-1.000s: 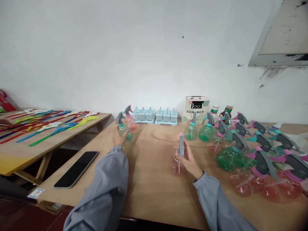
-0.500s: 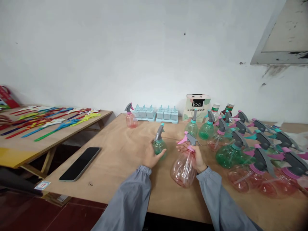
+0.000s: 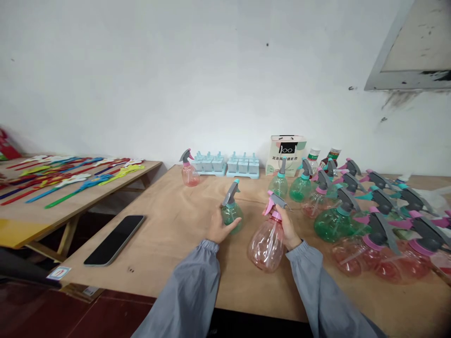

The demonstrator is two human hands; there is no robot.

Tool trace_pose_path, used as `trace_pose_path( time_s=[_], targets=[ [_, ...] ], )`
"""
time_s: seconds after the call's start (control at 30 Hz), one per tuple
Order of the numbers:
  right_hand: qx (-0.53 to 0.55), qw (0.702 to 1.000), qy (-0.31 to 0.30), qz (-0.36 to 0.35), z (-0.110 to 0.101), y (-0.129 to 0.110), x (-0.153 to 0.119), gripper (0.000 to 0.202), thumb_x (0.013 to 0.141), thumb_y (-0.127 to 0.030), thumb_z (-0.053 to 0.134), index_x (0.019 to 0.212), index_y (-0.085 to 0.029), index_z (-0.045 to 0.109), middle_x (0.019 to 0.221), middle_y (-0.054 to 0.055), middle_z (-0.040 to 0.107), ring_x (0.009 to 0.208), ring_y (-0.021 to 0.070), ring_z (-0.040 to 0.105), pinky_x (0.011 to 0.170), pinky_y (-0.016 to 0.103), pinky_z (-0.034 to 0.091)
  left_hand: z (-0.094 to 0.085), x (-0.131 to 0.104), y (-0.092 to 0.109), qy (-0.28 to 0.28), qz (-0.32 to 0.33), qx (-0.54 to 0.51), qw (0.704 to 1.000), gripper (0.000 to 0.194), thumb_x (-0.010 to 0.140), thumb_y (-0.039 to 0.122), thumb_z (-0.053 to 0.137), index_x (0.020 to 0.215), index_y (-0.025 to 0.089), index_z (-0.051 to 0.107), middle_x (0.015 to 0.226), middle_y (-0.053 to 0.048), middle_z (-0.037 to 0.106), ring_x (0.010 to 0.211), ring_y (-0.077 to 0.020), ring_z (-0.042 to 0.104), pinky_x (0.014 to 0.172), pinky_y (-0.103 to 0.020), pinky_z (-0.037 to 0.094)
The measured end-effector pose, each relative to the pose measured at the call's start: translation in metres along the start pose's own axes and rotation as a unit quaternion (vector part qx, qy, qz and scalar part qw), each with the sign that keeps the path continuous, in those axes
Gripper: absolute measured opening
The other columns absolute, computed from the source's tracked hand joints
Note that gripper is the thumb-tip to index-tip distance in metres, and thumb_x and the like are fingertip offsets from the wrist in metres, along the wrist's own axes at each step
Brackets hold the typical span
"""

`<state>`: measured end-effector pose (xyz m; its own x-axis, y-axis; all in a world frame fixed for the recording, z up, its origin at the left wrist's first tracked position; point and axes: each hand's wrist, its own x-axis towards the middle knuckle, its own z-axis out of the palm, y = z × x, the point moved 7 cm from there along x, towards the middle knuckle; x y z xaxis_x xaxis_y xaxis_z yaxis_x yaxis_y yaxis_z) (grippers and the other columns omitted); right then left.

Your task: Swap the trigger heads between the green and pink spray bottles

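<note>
Fingers of the right hand (image 3: 287, 227) clasp a round pink plastic spray bottle (image 3: 267, 248); the left hand (image 3: 217, 228), fingertips hidden, cups a round green plastic spray bottle (image 3: 233, 213) over the wooden table (image 3: 169, 216).

Head-worn view, above table (image 3: 169, 216), facing wall (image 3: 158, 80), tilted down.

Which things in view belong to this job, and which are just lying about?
Belong:
green spray bottle, in the left hand
pink spray bottle, in the right hand
other spray bottles, probably

Lying about, it seems:
smartphone
ice-pop molds
paper bag
labelled bottles
</note>
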<state>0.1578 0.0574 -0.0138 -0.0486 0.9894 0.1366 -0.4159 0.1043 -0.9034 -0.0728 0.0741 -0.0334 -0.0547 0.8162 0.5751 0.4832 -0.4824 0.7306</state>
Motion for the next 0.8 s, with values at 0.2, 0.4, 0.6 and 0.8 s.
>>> trace_pose_path(
  time_s=[0.2, 0.4, 0.6, 0.8],
  targets=[
    [0.013, 0.999, -0.047, 0.024, 0.012, -0.007, -0.008, 0.045, 0.065, -0.063, 0.074, 0.086, -0.023, 0.072, 0.095, 0.006, 0.077, 0.078, 0.0192, 0.066, 0.066, 0.028, 0.053, -0.001, 0.0, -0.002, 0.011, 0.001, 0.011, 1.0, 0.072, 0.069, 0.049, 0.078, 0.126, 0.019, 0.045, 0.117, -0.013, 0.065, 0.114, -0.0331, 0.064, 0.098, -0.05, 0.05],
    [0.018, 1.0, -0.001, -0.021, 0.007, -0.013, -0.009, 0.036, 0.069, -0.06, 0.068, 0.073, -0.024, 0.064, 0.077, 0.005, 0.073, 0.078, 0.0218, 0.067, 0.063, 0.03, 0.053, -0.002, -0.002, 0.0, 0.01, -0.004, 0.019, 1.0, 0.071, 0.07, 0.05, 0.077, 0.126, 0.018, 0.045, 0.118, -0.014, 0.065, 0.113, -0.0334, 0.064, 0.097, -0.051, 0.051],
    [-0.036, 0.999, -0.032, 0.004, 0.011, -0.007, -0.009, 0.036, 0.07, -0.057, 0.066, 0.084, -0.024, 0.067, 0.089, 0.007, 0.075, 0.086, 0.0224, 0.064, 0.064, 0.029, 0.051, -0.002, -0.001, 0.0, 0.01, 0.002, 0.02, 1.0, 0.071, 0.069, 0.051, 0.078, 0.125, 0.02, 0.046, 0.116, -0.012, 0.066, 0.112, -0.0327, 0.065, 0.096, -0.049, 0.052],
    [-0.015, 0.999, 0.018, -0.044, 0.007, -0.012, -0.01, 0.035, 0.07, -0.059, 0.067, 0.071, -0.024, 0.064, 0.075, 0.003, 0.07, 0.073, 0.0193, 0.063, 0.063, 0.029, 0.051, -0.003, -0.001, 0.002, 0.009, 0.003, 0.026, 1.0, 0.073, 0.07, 0.051, 0.077, 0.128, 0.019, 0.045, 0.121, -0.014, 0.065, 0.116, -0.034, 0.063, 0.099, -0.051, 0.05]
  ],
)
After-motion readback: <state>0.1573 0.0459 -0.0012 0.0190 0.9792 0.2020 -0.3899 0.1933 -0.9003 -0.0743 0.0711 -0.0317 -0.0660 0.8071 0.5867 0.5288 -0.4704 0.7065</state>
